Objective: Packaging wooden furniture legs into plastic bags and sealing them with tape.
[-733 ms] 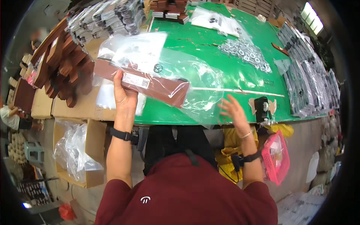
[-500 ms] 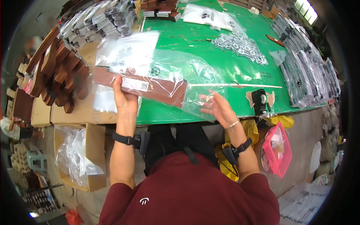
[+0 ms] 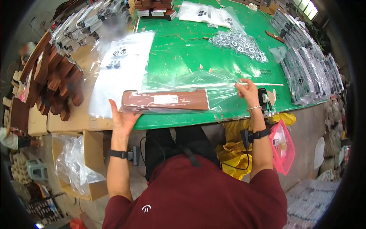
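Observation:
A long reddish-brown wooden piece (image 3: pixel 190 100) with a white label lies inside a clear plastic bag (image 3: pixel 225 95) at the near edge of the green table. My left hand (image 3: pixel 125 121) is at the piece's left end. Its thumb points up, apart from the wood, while the fingertips reach under the bagged piece and are partly hidden. My right hand (image 3: pixel 249 91) pinches the right end of the bag, its fingers closed on the thin film. Between the right hand and the wood, the bag stretches out loose and wrinkled. Flat printed clear bags (image 3: pixel 118 72) lie to the left.
Brown wooden pieces (image 3: pixel 53 80) are heaped at the left, beside wrapped stacks (image 3: pixel 87 24). Metal rings (image 3: pixel 240 45) lie farther back. Wrapped packs (image 3: pixel 305 76) line the right side. A black device (image 3: pixel 263 100) stands near my right hand. Below are a cardboard box (image 3: pixel 93 164) and pink basket (image 3: pixel 282 152).
The bagged wooden piece has come down and levelled out at the table edge. My left thumb has left its face. My right hand has moved right and up and closed on the bag's end.

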Demonstrator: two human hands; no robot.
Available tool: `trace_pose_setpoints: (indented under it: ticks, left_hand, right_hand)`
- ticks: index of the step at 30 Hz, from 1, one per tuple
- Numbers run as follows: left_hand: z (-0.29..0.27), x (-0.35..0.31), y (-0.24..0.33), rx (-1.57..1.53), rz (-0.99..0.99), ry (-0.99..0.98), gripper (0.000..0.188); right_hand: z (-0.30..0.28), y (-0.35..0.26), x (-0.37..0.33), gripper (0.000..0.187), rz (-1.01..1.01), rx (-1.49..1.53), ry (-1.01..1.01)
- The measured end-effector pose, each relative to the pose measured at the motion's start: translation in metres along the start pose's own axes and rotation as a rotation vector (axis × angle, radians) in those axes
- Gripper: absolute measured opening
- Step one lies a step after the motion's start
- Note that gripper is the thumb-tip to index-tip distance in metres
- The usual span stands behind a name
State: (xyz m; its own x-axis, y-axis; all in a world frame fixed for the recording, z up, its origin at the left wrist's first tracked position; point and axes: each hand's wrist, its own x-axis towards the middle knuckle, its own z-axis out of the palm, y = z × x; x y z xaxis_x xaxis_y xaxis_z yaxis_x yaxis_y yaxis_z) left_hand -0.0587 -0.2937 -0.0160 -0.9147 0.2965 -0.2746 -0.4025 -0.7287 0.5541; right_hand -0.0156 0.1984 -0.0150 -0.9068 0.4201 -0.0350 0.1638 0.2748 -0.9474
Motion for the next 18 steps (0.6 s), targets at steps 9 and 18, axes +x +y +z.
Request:
trace_pose_setpoints:
  ticks: [9,18]
  left_hand:
    - [-0.019,0.001,0.055,0.228,-0.196,-0.002,0.08]
    - [-0.003,0.027,0.06,1.146,-0.027,0.089,0.047]
  right_hand:
    - [0.052,-0.059,0.047,0.083,-0.537,-0.527,-0.407]
    - [0.063,-0.026,0.089,0.039,-0.414,-0.546,-0.541]
